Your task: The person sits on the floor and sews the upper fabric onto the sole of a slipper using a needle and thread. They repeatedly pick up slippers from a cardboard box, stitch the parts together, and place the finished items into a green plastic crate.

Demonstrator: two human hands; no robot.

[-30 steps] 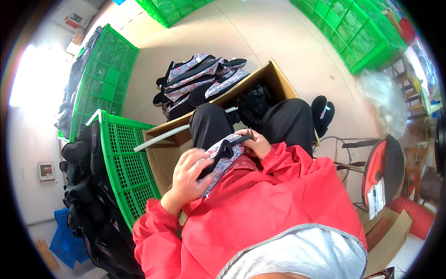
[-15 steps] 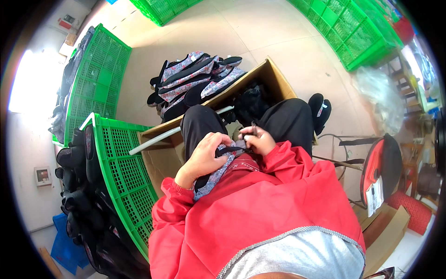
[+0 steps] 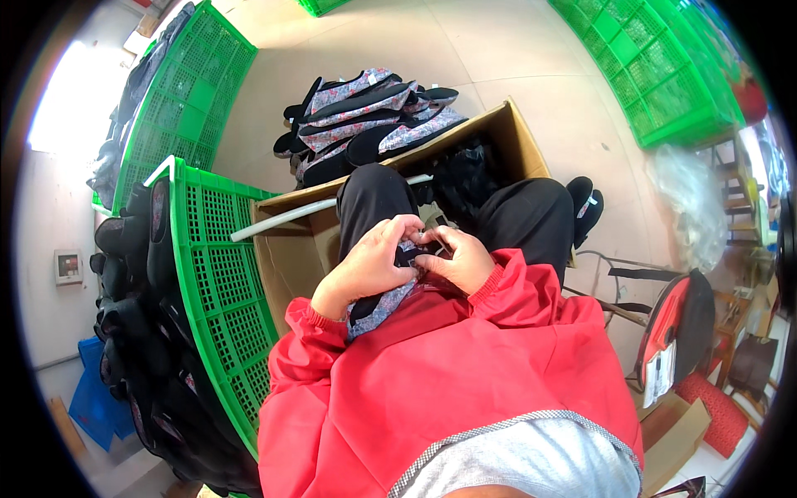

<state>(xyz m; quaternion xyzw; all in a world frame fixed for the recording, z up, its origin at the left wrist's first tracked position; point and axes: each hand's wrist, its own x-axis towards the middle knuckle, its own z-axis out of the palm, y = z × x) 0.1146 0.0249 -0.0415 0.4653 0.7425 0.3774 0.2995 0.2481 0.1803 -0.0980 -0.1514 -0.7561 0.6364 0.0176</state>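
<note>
In my lap lies a floral cloth slipper point(image 3: 380, 310), grey-blue with black trim, mostly covered by my hands. My left hand point(image 3: 374, 261) is closed round its upper part, thumb toward the middle. Facing it, my right hand point(image 3: 462, 262) has its thumb and fingers bent in a pinch at the same cloth, its fingertips almost touching the left ones. What lies between the fingertips is too small to make out. Beyond my knees, a heap of similar floral slippers point(image 3: 353, 108) with black soles rests on the floor.
An open cardboard box point(image 3: 290, 270) stands round my knees, with black items point(image 3: 469, 178) inside and a pale rod point(image 3: 286, 224) across it. Green crates point(image 3: 220, 290) stand at left and far right. Black slippers point(image 3: 586, 207) lie right of the box, near a plastic bag point(image 3: 689, 207).
My right hand has turned and closed in toward my left at the slipper. A small dark thing seen in the right fingers earlier is now out of sight. The head view has shifted slightly.
</note>
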